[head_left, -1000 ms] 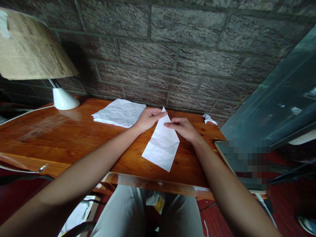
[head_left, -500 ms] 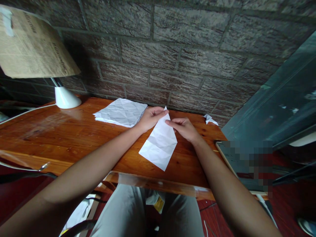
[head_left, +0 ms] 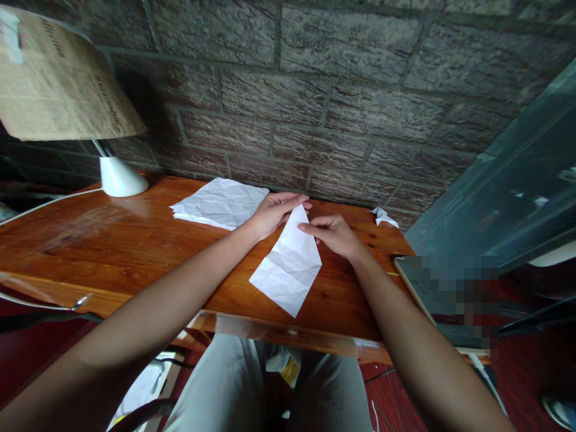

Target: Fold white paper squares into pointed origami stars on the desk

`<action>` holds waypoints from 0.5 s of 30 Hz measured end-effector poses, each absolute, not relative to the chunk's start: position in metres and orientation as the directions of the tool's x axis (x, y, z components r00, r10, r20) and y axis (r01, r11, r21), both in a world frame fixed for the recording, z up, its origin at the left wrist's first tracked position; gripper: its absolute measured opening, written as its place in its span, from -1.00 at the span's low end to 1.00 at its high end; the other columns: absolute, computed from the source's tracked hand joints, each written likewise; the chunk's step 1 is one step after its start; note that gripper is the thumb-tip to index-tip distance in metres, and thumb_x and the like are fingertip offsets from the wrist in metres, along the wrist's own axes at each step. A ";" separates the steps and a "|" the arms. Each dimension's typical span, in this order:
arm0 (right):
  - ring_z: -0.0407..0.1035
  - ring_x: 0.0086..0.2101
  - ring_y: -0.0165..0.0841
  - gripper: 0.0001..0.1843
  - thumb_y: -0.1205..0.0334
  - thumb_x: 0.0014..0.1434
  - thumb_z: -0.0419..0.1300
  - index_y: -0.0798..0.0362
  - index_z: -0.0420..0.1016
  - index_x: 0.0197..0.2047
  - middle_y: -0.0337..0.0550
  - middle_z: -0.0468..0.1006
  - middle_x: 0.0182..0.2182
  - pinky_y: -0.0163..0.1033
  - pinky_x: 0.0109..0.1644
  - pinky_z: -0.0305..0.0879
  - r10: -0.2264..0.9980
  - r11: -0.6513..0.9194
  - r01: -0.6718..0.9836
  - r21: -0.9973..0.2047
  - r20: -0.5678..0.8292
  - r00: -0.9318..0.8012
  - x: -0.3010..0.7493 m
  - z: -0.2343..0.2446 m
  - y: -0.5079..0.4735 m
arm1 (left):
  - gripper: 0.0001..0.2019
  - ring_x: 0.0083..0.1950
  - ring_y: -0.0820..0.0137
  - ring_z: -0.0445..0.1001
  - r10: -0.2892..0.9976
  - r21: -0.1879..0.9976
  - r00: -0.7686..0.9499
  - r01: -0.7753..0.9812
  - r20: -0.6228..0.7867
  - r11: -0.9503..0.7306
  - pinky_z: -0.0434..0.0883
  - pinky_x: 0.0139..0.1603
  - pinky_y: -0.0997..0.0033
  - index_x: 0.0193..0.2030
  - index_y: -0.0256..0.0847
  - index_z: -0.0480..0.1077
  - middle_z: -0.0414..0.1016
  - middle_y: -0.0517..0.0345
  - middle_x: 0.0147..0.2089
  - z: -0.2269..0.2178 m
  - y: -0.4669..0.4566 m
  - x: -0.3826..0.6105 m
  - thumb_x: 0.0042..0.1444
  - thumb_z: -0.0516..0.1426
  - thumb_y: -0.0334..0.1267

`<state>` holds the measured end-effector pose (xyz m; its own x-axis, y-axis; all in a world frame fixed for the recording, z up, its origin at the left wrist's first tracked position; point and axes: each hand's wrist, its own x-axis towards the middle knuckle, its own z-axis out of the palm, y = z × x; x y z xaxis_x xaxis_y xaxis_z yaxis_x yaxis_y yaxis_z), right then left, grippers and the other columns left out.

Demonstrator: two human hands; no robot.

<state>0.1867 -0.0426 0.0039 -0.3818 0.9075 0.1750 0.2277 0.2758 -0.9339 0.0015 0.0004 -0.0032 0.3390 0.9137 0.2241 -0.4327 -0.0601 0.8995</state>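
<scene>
A creased white sheet of paper, folded to a narrow point at its far end, slants over the wooden desk. My left hand is closed at that pointed end, with the tip tucked between thumb and fingers. On the sheet's right edge, my right hand pinches the paper, thumb on top and the other fingers mostly hidden under it. Just left of my left hand lies a stack of creased white sheets.
A lamp with a newsprint shade and white base stands at the left. One small folded paper piece lies at the far right. A dark, partly blurred tablet-like panel sits at the right edge. A brick wall closes the back.
The sheet has shifted slightly toward me and left. My left fingers have moved over its tip, covering the point that stuck out before. My right hand has slid slightly left.
</scene>
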 end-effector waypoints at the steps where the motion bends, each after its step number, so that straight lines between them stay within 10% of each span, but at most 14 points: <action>1: 0.21 -0.54 -0.47 -0.45 -0.26 -0.01 0.48 0.08 0.56 -0.56 -0.31 0.41 -0.61 -0.28 -0.42 0.10 0.906 0.275 0.214 -0.937 0.179 -0.383 0.187 0.004 -0.042 | -0.59 -0.26 0.36 0.62 0.907 0.888 0.364 -0.460 0.213 -0.023 0.49 -0.20 0.38 -0.22 -0.24 0.69 0.73 -0.01 -0.20 -0.002 0.000 0.001 -0.16 0.53 -0.04; 7: 0.21 -0.52 -0.47 -0.50 -0.21 0.02 0.49 0.08 0.57 -0.55 -0.31 0.43 -0.60 -0.28 -0.40 0.12 0.908 0.268 0.155 -0.951 0.196 -0.372 0.187 0.002 -0.040 | -0.80 -0.03 0.22 0.69 0.873 0.851 0.456 -0.515 0.174 0.100 0.54 0.17 0.18 -0.14 -0.29 0.67 0.74 -0.08 -0.10 0.006 -0.006 -0.001 0.09 0.41 -0.31; 15: 0.20 -0.51 -0.47 -0.51 -0.23 -0.04 0.51 0.07 0.64 -0.48 -0.28 0.50 -0.54 -0.28 -0.39 0.15 0.935 0.231 0.103 -0.968 0.192 -0.298 0.185 -0.002 -0.039 | -0.71 -0.03 0.15 0.70 0.844 0.875 0.513 -0.468 0.154 0.125 0.54 0.19 0.10 -0.13 -0.33 0.66 0.74 -0.17 -0.07 0.002 -0.004 -0.001 0.07 0.44 -0.18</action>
